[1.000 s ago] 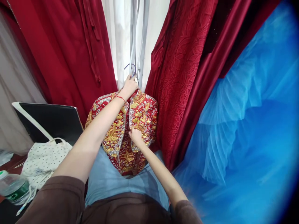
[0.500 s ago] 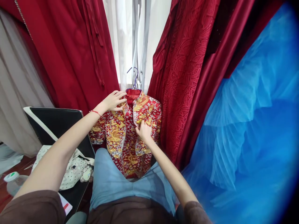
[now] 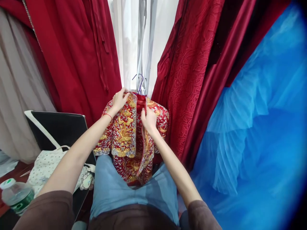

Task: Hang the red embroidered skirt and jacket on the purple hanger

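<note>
In front of my knees hangs a red jacket with gold and silver embroidery, its front parted over a dark red inside. A purple hanger shows above its collar. My left hand is closed on the jacket's left-of-view shoulder, near the collar, with the fingertips curled over the edge. My right hand pinches the opposite front edge and holds that panel turned outward. Below the jacket's hem shows a matching embroidered red skirt, partly between my legs.
Red dresses hang on the left, with a lace one on the right. Blue tulle fills the far right. A black chair at left bears a dotted white bag; a plastic bottle stands nearby.
My left hand has closed on the jacket's shoulder edge. My right hand has moved up along the front edge, and that panel has swung outward, widening the opening.
</note>
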{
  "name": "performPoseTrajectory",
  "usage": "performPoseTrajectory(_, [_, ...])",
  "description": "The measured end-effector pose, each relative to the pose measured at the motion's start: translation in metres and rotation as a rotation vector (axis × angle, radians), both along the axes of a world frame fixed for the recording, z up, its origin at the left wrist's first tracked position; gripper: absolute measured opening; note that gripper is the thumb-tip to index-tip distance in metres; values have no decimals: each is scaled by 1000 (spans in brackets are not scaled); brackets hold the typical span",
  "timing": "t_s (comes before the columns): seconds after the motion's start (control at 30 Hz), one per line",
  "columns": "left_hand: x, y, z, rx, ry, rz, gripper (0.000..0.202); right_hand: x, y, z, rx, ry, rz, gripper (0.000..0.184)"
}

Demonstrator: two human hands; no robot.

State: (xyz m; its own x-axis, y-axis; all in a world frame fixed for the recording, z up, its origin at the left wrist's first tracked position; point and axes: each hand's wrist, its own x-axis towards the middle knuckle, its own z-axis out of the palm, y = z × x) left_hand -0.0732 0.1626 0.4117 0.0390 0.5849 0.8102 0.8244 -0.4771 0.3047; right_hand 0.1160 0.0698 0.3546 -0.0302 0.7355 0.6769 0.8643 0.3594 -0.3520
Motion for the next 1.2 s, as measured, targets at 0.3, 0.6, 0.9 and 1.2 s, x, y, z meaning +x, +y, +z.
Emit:
performPoseTrajectory(0.3, [-31,21,-22,-314,186,5,47,-8,0,-32,-269,-190,-91,35])
performPoseTrajectory(0.6, [-39,-14,-4,-292,432,-84,53,37,5,-27,-257,-150,-299,37])
performPoseTrajectory(0.9, [-22,-28,-20,-232,295,230,65,12,2,-29,-260,-160,-105,33])
performPoseTrajectory(1.2, [-18,-30,-11,-279,197,268,77,-8,40,-54,-184,1,255,26])
